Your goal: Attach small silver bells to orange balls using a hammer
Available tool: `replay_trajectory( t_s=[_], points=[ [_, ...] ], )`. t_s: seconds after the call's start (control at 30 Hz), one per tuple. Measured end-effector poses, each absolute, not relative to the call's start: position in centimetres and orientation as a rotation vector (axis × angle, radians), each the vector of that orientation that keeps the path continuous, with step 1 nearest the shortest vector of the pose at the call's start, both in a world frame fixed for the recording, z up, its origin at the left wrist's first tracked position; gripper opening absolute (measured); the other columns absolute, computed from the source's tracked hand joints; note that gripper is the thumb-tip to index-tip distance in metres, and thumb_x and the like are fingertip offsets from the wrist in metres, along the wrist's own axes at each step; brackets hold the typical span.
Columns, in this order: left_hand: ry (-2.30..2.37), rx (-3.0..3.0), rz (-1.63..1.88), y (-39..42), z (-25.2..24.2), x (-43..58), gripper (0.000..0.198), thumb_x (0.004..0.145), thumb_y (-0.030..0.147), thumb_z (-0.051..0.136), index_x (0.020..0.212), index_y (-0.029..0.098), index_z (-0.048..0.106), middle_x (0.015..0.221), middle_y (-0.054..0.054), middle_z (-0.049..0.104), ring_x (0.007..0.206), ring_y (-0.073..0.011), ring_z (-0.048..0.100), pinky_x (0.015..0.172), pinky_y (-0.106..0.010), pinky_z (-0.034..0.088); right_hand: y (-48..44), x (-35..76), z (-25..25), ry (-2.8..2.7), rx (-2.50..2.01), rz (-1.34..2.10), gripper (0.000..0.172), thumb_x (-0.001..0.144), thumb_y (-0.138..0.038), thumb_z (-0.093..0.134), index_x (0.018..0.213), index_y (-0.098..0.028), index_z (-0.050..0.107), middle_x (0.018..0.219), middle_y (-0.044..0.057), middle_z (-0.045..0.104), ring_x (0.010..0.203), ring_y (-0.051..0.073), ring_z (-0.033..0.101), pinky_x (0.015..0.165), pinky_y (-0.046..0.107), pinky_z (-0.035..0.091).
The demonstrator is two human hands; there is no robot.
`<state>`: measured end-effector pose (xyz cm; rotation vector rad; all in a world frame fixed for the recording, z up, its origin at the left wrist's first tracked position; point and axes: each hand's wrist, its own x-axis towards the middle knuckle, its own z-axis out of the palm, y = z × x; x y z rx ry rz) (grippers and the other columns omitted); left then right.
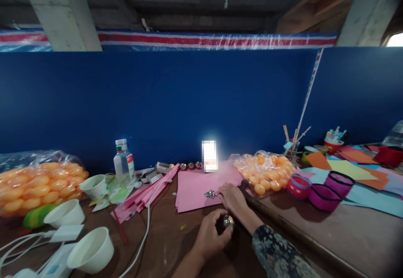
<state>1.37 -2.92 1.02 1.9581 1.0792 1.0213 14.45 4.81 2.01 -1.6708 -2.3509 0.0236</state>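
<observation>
My left hand (pixel 211 232) is closed around a shiny silver metal ball (pixel 227 221), with a yellowish patch showing on its side. The ball is between thumb and fingers, just above the brown table near its front. Beyond it, my right hand (pixel 235 202) rests over the right side of a stack of pink paper (pixel 192 190). Its fingers are drawn together at the edge of a cluster of small silver beads (pixel 210 194). Whatever those fingertips pinch is hidden. More silver balls (pixel 190 165) stand in a row behind the paper.
Bags of orange balls (pixel 40 183) stand left and right. White cups (pixel 91 250), a power strip and a white cable (pixel 147 223) occupy the left. A clear bottle (pixel 122 162) stands behind. A dark wooden stick (pixel 283 219) lies right, near purple bands (pixel 325 196) and coloured paper.
</observation>
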Motion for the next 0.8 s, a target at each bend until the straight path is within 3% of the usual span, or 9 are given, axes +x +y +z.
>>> replay_trajectory(
  t_s=[0.8],
  points=[
    [1.087,1.934,1.006,-3.0,1.3,1.4,0.025,0.069,0.02,0.053,0.093,0.016,0.06,0.085,-0.004,0.064,0.076,-0.0166,0.057,0.071,-0.025,0.044,4.3,14.1,3.0,-2.377,-1.699,0.002,0.025,0.084,-0.02,0.04,0.086,-0.016,0.064,0.088,0.01,0.064,0.085,0.017,0.058,0.078,0.025,0.039]
  ],
)
